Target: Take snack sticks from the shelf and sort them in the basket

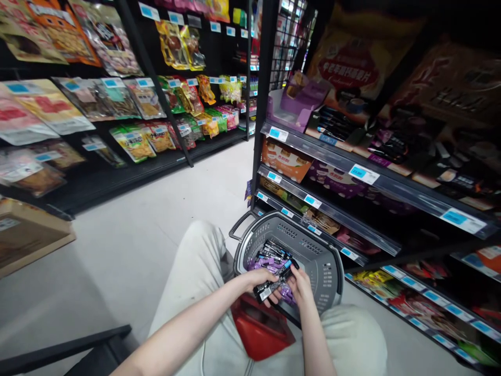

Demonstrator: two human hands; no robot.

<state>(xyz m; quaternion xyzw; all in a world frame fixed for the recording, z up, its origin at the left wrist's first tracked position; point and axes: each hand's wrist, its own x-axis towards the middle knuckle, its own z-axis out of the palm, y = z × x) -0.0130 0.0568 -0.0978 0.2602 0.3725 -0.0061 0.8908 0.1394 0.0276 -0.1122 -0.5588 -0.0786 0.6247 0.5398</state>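
Several slim black stick packets (270,284) with blue marks are bunched in my left hand (263,279), its fingers wrapped round them from below. My right hand (299,284) has its fingers closed on the upper right end of the same black stick packets. Both hands are over a grey shopping basket (326,271) between my knees. Inside the basket, partly hidden by my hands, lie more black stick packets (274,249) and several purple stick packets (260,262). The basket's handle (238,227) rests folded out to the left.
Close on the right stands a shelf (321,149) with boxes of stick packets and a purple display carton (291,107). Snack bags (133,141) fill the shelving at the left. A cardboard box (31,235) is at left. Something red (260,329) shows beneath the basket.
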